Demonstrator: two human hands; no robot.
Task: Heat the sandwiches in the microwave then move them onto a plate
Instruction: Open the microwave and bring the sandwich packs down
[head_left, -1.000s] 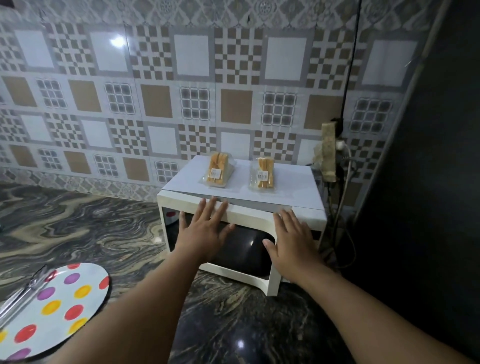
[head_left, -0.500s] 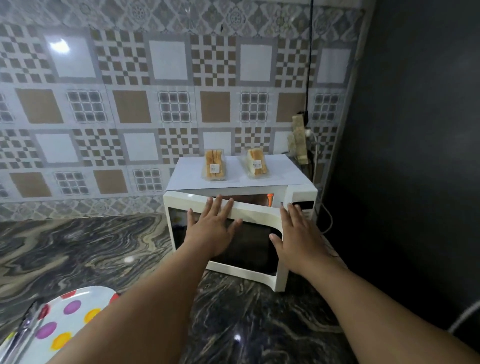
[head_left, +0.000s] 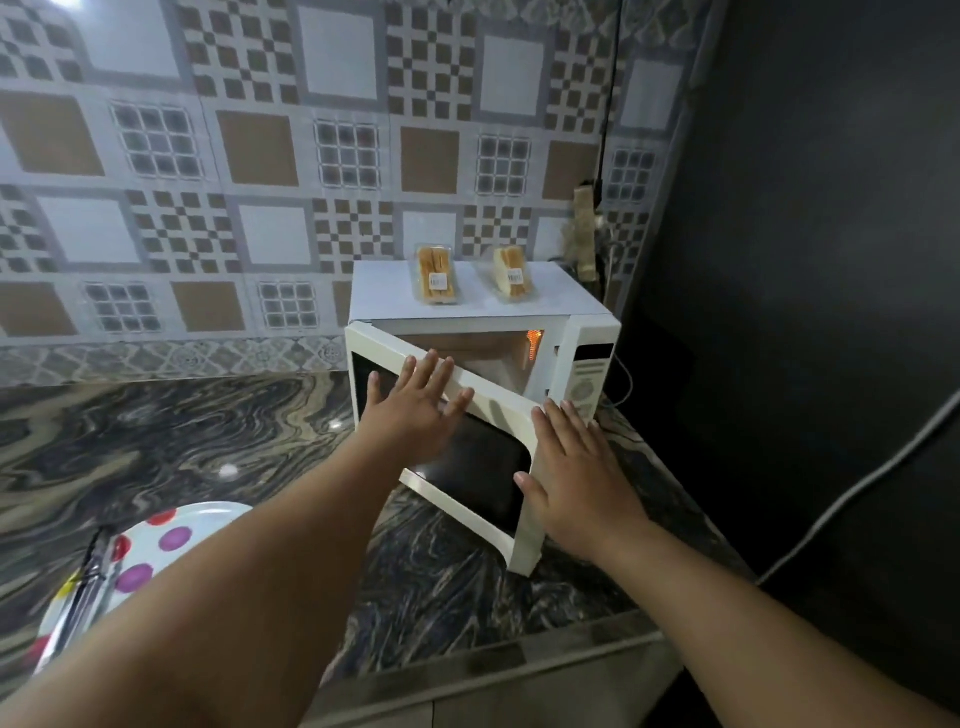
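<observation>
A white microwave (head_left: 582, 358) stands on the dark marbled tabletop (head_left: 156, 441), against the patterned tile wall (head_left: 260, 156) and beside a dark panel at the right. Its door (head_left: 457, 431) is hinged at the left and stands partly open; the cavity behind it is lit, with an orange glow at the upper right.

Left hand (head_left: 410, 415): flat against the outer face of the door near its top edge, fingers (head_left: 423, 371) extended and spread, grasping nothing. Right hand (head_left: 576, 478): flat against the free right edge of the door, fingers extended, thumb lying on the dark glass; nothing is gripped.

Two sandwiches in clear plastic packs rest on the microwave's top, apart from each other: the left sandwich (head_left: 435, 275) and the right sandwich (head_left: 511, 274), each bearing a small label.

A white plate (head_left: 150, 551) with coloured dots sits on the tabletop at the lower left, partly hidden by the left forearm. Metal tongs (head_left: 85, 592) lie across it.
</observation>
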